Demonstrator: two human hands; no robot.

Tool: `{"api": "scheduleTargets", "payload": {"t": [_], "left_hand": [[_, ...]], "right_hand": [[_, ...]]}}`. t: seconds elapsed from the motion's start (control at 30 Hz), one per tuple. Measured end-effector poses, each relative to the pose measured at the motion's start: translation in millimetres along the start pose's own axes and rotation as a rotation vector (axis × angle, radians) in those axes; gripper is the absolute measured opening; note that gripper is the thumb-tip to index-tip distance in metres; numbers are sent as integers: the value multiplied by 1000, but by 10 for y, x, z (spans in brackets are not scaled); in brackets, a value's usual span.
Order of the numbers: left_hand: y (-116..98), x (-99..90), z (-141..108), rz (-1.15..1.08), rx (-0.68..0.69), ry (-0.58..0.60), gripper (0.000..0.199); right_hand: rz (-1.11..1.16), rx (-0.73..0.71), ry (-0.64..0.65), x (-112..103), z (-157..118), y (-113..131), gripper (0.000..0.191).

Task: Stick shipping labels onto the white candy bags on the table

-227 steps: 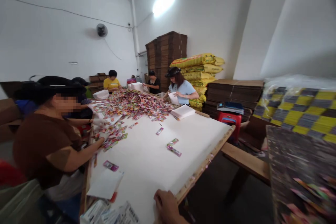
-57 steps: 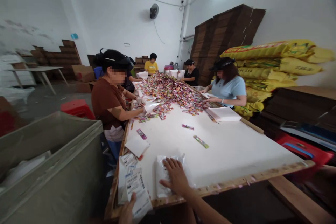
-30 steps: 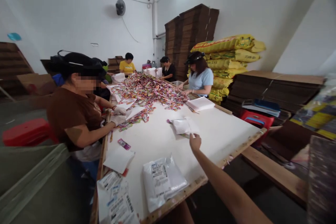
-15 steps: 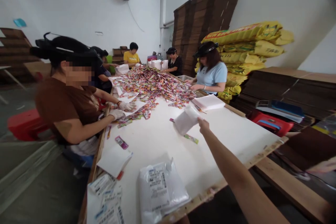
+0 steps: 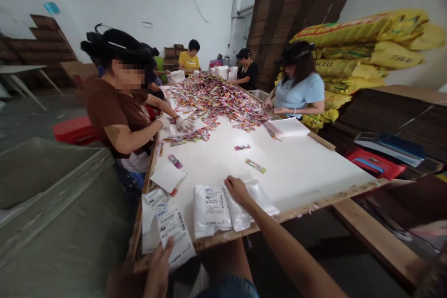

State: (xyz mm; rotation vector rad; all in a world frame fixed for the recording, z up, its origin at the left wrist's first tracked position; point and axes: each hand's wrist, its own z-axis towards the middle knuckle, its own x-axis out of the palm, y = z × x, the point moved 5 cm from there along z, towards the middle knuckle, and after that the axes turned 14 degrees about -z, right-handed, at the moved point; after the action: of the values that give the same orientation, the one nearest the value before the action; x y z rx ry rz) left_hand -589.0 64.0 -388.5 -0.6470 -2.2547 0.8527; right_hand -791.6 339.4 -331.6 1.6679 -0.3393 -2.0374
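My left hand (image 5: 159,260) is at the table's near left corner, closed on a printed barcode label (image 5: 174,226), thumb on top. More labels (image 5: 155,198) lie under and beside it. My right hand (image 5: 238,190) grips the left edge of a white plastic packet (image 5: 261,198) at the near edge, with its fingertips curled down and partly hidden. Left of that packet, and touching it, lies another white packet (image 5: 211,209) bearing a printed label. A plain white packet (image 5: 169,178) rests beyond the labels.
A large heap of small colourful sachets (image 5: 216,98) covers the table's far half. Loose sachets (image 5: 255,165) lie mid-table. White sheets (image 5: 288,127) are stacked at the right edge. A gloved co-worker (image 5: 118,107) works at the left; others sit around the far end.
My right hand has brought the white packet from mid-table to the near edge, beside the labelled packet. My left hand has come into view, holding a label. The view has shifted.
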Motion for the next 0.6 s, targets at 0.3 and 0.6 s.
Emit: {"api": "scheduleTargets", "payload": {"t": [0.3, 0.6], "left_hand": [[-158, 369, -428, 180, 255, 292, 44], [-148, 307, -585, -268, -206, 254, 40]], "right_hand": [[363, -295, 123, -215, -721, 1024, 38], [292, -430, 244, -25, -1514, 1457, 21]]}}
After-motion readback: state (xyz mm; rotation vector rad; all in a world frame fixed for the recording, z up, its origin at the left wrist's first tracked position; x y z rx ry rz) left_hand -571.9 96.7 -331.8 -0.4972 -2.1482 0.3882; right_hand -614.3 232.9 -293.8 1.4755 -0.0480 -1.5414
